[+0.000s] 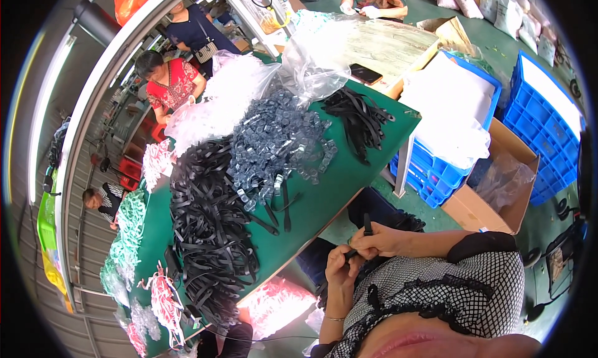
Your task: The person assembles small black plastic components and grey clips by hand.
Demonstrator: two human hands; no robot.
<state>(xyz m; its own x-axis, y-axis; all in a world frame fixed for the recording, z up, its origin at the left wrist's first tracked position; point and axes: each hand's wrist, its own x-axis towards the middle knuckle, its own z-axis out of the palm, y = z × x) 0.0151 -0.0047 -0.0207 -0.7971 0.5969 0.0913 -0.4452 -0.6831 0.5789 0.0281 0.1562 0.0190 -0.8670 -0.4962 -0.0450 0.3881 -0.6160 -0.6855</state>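
Observation:
Close to my body, below the table's front edge, both hands are closed together on a black strap (pixel 367 225). One end of it stands up out of my right hand (pixel 377 241), and my left hand (pixel 341 266) pinches a lower part just beside it. What lies between the fingertips is too small to tell. On the green table (pixel 311 218) before me lie a big heap of black straps (pixel 208 233) and a mound of small clear plastic buckles (pixel 274 137). A smaller bundle of black straps (pixel 358 118) rests toward the right corner.
Clear plastic bags (pixel 233 87) and a phone (pixel 365 74) are at the table's back. Blue crates (pixel 542 127) and an open cardboard box (pixel 492 202) stand to the right. Pink and green strap bundles lie left. Several people are beyond the table; one sits beside me.

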